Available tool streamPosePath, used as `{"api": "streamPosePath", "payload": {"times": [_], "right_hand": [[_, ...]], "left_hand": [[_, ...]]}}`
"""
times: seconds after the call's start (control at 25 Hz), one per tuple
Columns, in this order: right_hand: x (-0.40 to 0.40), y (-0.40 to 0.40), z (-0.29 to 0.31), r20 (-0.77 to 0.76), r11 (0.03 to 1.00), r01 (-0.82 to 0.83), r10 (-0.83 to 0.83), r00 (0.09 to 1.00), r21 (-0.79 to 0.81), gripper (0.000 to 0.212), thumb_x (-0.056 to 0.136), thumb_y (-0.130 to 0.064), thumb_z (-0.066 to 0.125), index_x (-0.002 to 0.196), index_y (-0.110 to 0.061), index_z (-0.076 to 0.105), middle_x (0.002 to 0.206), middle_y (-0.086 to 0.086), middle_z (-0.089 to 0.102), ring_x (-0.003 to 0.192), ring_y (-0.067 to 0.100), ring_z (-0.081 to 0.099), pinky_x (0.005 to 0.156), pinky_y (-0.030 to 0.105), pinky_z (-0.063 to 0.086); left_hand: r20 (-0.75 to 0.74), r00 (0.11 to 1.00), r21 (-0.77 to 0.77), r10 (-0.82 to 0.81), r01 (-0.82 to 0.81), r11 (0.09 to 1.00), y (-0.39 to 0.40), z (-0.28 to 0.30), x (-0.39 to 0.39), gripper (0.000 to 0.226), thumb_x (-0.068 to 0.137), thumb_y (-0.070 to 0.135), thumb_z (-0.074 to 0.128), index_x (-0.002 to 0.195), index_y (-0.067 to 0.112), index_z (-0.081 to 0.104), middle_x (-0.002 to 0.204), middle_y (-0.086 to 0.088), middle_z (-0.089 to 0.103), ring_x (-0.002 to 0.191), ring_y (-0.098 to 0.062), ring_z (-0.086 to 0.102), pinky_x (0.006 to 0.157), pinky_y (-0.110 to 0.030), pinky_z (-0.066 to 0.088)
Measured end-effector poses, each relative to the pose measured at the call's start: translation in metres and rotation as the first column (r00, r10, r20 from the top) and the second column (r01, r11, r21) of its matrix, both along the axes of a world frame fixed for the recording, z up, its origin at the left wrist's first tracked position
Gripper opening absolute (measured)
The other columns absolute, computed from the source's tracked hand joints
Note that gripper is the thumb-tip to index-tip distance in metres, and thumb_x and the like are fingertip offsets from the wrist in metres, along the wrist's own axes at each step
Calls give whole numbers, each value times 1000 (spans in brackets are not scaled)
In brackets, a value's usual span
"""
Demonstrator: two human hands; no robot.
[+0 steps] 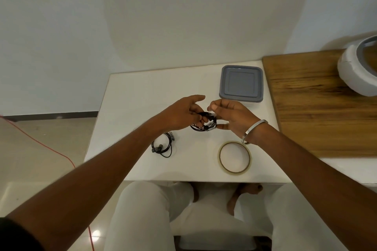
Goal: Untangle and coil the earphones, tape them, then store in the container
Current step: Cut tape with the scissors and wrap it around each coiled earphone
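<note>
The person sits at a small white table (142,96), both hands raised just above its middle. Between them is a black coil of earphones (204,125), wound into a flat loop. The left hand (181,114) grips the coil's far-left side, fingers curled tight around the bunched strands. The right hand (230,117) is closed narrow, thumb and forefinger pinching something small and pale at the top of the coil; it looks like a strip of tape, though it is too small to be sure. Its lower fingers touch the coil's right edge.

Taking the coil as the mark: the tape roll (234,157) lies flat on the table nearer the person and to the right, close under the right wrist with its bangle (255,131). The grey container (241,83), lid on, sits beyond and to the right, against the wooden board (318,104). A second pair of earphones (163,145) lies nearer and to the left, under the left forearm.

I judge the taping is underway. The coil's loop lies roughly flat, its long run going left to right between the hands, so the wrap must cross the strands at the top. The right hand is nearer both tape and container, so the storing falls to it; the lid must come off first.
</note>
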State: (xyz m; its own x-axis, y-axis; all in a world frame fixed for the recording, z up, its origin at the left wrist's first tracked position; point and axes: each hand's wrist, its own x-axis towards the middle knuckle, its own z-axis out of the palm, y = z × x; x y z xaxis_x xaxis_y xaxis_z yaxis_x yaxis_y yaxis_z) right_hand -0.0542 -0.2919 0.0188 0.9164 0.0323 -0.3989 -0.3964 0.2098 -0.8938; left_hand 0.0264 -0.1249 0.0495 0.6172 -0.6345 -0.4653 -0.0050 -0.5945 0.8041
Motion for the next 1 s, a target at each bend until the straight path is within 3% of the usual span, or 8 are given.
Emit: {"api": "streamPosePath", "payload": {"times": [0.16,0.24,0.32,0.52,0.8,1.0], "right_hand": [[2,5,0,48,991,-65,71,996,-115,5,90,-21,60,89,-24,64,86,-1,68,89,16,63,84,33,47],[2,9,1,84,975,-60,80,993,-213,7,89,-16,61,89,-23,64,81,-2,68,77,11,63,68,17,47],[2,13,0,114,964,-26,58,992,-266,10,88,-12,62,90,-22,64,81,-5,67,70,9,61,57,8,43],[4,13,-2,122,953,34,4,993,-302,8,88,-14,62,91,-22,63,85,-5,66,69,8,61,58,11,41],[7,11,-3,137,935,89,-44,990,-343,8,87,-10,63,92,-16,63,89,0,64,70,9,64,64,14,45],[7,14,-5,176,912,144,-80,981,-385,12,85,-8,64,96,-13,61,85,1,60,71,13,63,66,15,51]], "left_hand": [[41,999,21,-19,18,1000,-1,-3,0,66,91,-4,56,148,12,28,101,-5,71,83,-16,72,89,-27,54],[50,998,21,-28,26,999,-1,-3,-1,66,91,-2,56,148,12,27,101,-4,71,83,-15,71,89,-25,53],[49,999,15,-24,23,1000,-2,-2,-1,66,91,-2,56,148,11,27,100,-4,71,83,-14,71,89,-25,53],[23,1000,-10,-15,15,1000,-1,0,-1,65,91,-4,55,148,12,26,93,1,71,79,-11,71,82,-19,55],[26,999,-18,-21,21,1000,-5,4,-4,65,92,-3,54,149,12,26,100,-5,70,83,-15,71,85,-22,54],[33,999,-12,2,-2,1000,-7,3,-5,62,92,1,50,149,14,27,91,4,71,83,-13,71,88,-23,53]]}}
